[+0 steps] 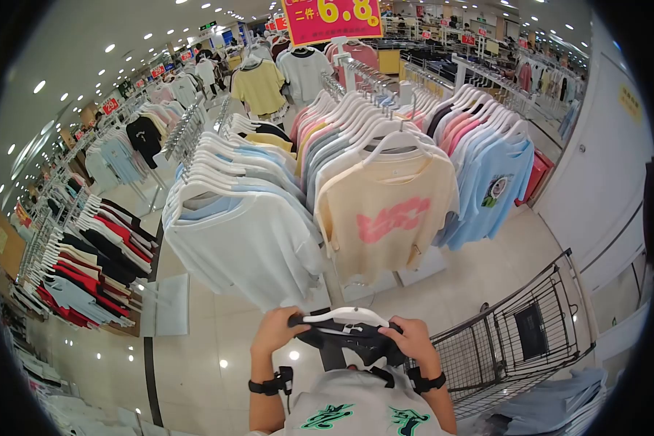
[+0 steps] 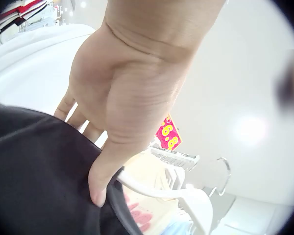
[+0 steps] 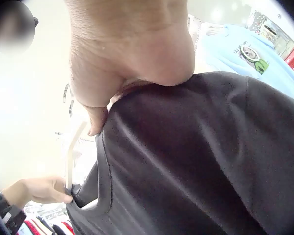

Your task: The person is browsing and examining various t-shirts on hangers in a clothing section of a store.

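A black T-shirt (image 1: 376, 347) hangs on a white clothes hanger (image 1: 352, 314) in front of the person's chest. At one shoulder of the shirt, the left hand (image 1: 276, 331) pinches the cloth, its thumb on the near side beside the collar in the left wrist view. The right hand (image 1: 413, 340) grips the other shoulder; its thumb lies at the neckline and its other fingers are mostly hidden behind the cloth. Dark fabric (image 3: 186, 152) fills much of the right wrist view, with the hanger's white arm (image 3: 73, 159) showing past the collar.
Straight ahead, a rack bears a white shirt (image 1: 247, 240), a cream shirt with pink print (image 1: 392, 211) and a blue shirt (image 1: 490, 189). A wire shopping cart (image 1: 516, 341) stands at right. Darker clothes (image 1: 98, 269) hang at left. A red price sign (image 1: 334, 20) is overhead.
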`<state>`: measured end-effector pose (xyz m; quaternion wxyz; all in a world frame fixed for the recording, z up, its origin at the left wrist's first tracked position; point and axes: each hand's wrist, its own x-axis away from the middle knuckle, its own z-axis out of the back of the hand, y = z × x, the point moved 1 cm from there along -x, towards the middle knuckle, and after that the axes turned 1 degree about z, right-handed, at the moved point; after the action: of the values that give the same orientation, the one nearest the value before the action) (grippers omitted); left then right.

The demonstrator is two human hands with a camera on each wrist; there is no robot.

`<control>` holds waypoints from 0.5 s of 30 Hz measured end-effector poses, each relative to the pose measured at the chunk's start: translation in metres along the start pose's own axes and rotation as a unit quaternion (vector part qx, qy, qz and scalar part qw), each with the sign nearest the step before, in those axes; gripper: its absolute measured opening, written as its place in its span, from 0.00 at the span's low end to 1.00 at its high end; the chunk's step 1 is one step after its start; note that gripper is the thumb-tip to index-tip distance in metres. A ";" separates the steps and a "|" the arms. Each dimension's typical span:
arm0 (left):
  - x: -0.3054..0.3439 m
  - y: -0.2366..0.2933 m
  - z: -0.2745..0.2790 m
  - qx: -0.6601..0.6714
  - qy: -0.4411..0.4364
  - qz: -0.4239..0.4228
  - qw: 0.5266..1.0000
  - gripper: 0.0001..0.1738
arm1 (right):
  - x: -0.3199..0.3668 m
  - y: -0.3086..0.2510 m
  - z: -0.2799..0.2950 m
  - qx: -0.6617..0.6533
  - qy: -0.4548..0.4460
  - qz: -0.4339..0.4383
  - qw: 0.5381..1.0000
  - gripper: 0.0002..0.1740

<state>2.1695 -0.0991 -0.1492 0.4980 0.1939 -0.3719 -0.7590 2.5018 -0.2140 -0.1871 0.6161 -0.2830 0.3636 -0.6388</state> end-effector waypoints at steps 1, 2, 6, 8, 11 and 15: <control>0.001 0.004 -0.001 0.004 -0.036 0.069 0.997 0.18 | 0.004 0.003 0.006 0.015 0.001 0.005 1.000 0.21; 0.004 0.006 0.001 0.004 -0.036 0.069 0.997 0.18 | 0.004 0.006 0.005 0.008 -0.007 0.004 1.000 0.22; 0.013 0.049 -0.030 -0.083 -0.030 -0.011 0.996 0.16 | 0.033 0.027 0.014 -0.035 0.023 -0.042 0.998 0.22; 0.016 0.050 -0.039 -0.077 -0.031 -0.042 0.996 0.18 | 0.035 0.038 0.025 -0.026 0.024 -0.046 0.998 0.22; 0.032 0.088 -0.065 -0.111 -0.007 -0.032 0.993 0.21 | 0.037 0.025 0.035 -0.021 0.005 -0.046 0.999 0.24; 0.038 0.103 -0.091 -0.083 0.011 -0.039 0.996 0.21 | 0.049 0.017 0.060 -0.001 -0.015 -0.018 1.000 0.23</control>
<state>2.2767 -0.1906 -0.1275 0.4869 0.1747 -0.2940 -0.8037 2.5561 -0.2691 -0.1711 0.6094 -0.3001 0.3500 -0.6450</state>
